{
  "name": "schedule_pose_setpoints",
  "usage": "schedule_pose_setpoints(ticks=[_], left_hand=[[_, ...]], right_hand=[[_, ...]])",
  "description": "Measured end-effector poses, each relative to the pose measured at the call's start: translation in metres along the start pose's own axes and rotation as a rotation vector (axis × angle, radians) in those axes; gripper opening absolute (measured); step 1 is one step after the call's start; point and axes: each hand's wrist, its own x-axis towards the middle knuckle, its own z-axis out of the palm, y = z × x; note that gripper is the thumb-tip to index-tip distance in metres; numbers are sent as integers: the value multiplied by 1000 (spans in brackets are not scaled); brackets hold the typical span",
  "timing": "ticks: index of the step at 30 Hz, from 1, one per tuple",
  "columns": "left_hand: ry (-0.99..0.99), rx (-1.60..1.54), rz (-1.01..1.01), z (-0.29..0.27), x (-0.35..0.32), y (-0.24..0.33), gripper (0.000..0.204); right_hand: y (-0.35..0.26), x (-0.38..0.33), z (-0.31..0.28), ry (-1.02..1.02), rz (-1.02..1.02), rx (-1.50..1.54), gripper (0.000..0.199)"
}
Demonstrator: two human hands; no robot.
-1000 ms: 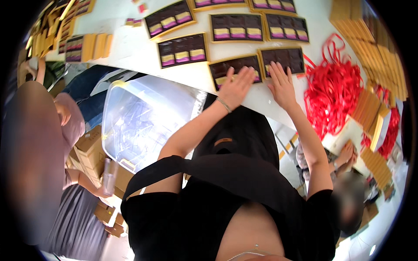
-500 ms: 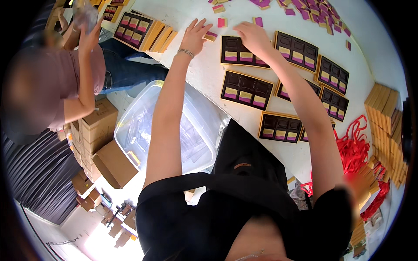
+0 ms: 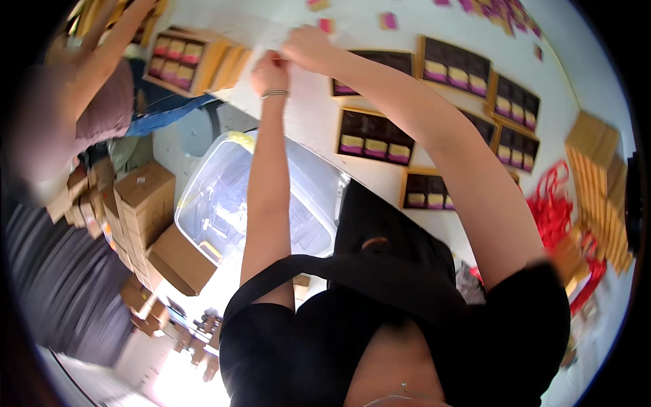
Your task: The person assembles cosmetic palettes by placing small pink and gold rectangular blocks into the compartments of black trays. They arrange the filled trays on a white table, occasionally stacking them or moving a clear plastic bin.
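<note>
My left hand (image 3: 270, 73) and my right hand (image 3: 305, 46) are close together above the white table's near left edge. Both have bent, closed fingers. Whatever they hold, if anything, is hidden. Under my right forearm lies a dark brown tray with a gold border (image 3: 383, 61), partly covered. A similar tray (image 3: 374, 123) sits nearer me, its front compartments filled with small gold-and-purple pieces. More such trays (image 3: 456, 55) lie to the right. Loose small pieces, a pink one (image 3: 326, 26) and a purple-and-gold one (image 3: 388, 21), rest beyond my hands.
A stack of filled trays (image 3: 178, 60) stands left of my hands. Below the table edge is a clear plastic tub (image 3: 310, 161) with transparent sheets. Red ribbons (image 3: 548, 197) and stacked gold boxes (image 3: 591, 144) are at right. Another person (image 3: 105, 112) works at left, near cardboard boxes (image 3: 144, 193).
My right hand has moved left, beside my left hand. The left hand's spread fingers have closed and drawn nearer. The view has shifted slightly, and the other person's arms have risen.
</note>
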Motion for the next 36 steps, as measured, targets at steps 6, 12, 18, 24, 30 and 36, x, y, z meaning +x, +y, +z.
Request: schedule_pose_setpoints(ticks=[6,12,18,24,30,36], left_hand=[[53,-917,-95,-75,-107,113,24],[-594,-1236,-170,-16,-340,283,7],[-133,-710,564,57,-406,334,13],[-2,-365,847,53,-414,336,37],[-183,-15,1116,66,-425,315,50],[-264,-68,1171,67,-424,308,52]], right_hand=[[-11,-172,-114,409,591,849,12],[25,-531,-108,924,1326,556,23],[34,-592,-51,794,1276,621,25],[12,-612,-41,683,921,9,39],[5,-627,-45,159,732,-197,69],[-6,-631,-38,192,756,-97,71]])
